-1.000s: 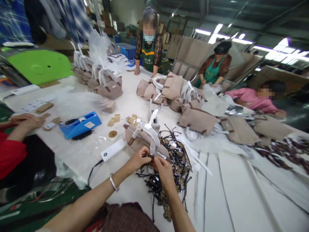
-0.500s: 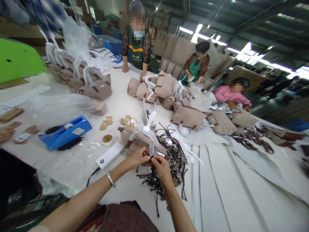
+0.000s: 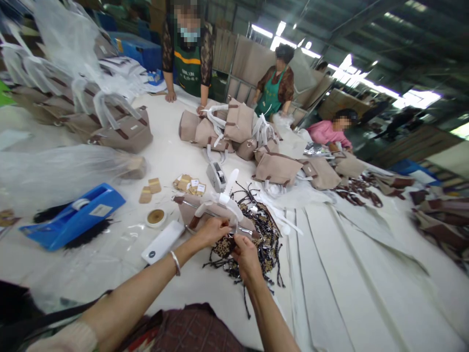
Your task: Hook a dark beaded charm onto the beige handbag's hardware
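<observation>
A taupe handbag (image 3: 186,211) with brown trim and white-wrapped handles lies in front of me. My left hand (image 3: 215,231) is at its near side by the base of a handle, with thumb and fingers pinched together. Close beside it, my right hand (image 3: 246,253) is also pinched, just below the same handle. What is between the fingertips is too small to make out. A brown, leopard-patterned piece (image 3: 223,247) shows right under the hands. To the right of the bag spreads a heap of leopard-print pieces with black braided cords (image 3: 269,230).
Left of the bag are a white power bank (image 3: 163,243), a tape roll (image 3: 156,217), a blue dustpan with brush (image 3: 86,215) and cardboard tags (image 3: 188,185). A tape dispenser (image 3: 216,176) stands behind it. More handbags (image 3: 278,168) are piled beyond. Several co-workers stand around the table.
The view has shifted, so the table's things sit further left and the right side shows more. Both hands stay at the handle; the fingertips have moved slightly apart, and the leopard-patterned piece shows more clearly.
</observation>
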`<state>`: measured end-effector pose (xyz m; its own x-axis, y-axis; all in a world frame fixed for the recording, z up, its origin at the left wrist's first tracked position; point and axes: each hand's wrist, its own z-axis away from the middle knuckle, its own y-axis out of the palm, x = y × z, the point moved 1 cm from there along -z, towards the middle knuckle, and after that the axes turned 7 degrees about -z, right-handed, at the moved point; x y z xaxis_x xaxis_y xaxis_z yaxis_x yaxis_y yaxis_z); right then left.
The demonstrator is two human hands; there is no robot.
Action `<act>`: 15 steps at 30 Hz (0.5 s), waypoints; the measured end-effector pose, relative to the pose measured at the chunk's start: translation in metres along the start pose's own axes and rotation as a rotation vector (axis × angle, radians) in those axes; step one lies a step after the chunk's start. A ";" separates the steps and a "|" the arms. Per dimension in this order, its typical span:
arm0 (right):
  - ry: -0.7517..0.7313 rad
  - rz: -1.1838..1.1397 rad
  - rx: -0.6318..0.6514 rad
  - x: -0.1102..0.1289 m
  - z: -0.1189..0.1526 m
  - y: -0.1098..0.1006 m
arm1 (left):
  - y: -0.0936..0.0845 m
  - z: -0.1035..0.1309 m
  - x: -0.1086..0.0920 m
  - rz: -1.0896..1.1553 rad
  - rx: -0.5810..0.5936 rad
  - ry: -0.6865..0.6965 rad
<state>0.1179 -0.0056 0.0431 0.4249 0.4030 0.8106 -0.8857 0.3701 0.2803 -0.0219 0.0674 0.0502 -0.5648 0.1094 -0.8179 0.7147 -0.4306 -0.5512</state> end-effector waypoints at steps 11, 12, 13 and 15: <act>-0.030 -0.208 -0.102 -0.009 -0.001 0.018 | -0.018 -0.004 -0.012 -0.184 0.066 0.133; -0.027 -0.201 -0.093 -0.008 -0.001 0.017 | -0.018 -0.003 -0.012 -0.194 0.058 0.134; -0.020 -0.188 -0.080 -0.005 -0.001 0.014 | -0.019 -0.003 -0.013 -0.202 0.049 0.135; -0.003 -0.156 -0.049 0.001 -0.002 0.009 | -0.021 -0.003 -0.013 -0.211 0.036 0.134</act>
<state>0.1111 -0.0007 0.0456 0.5562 0.3344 0.7608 -0.7987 0.4681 0.3781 -0.0279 0.0779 0.0716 -0.6387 0.3173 -0.7010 0.5698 -0.4173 -0.7080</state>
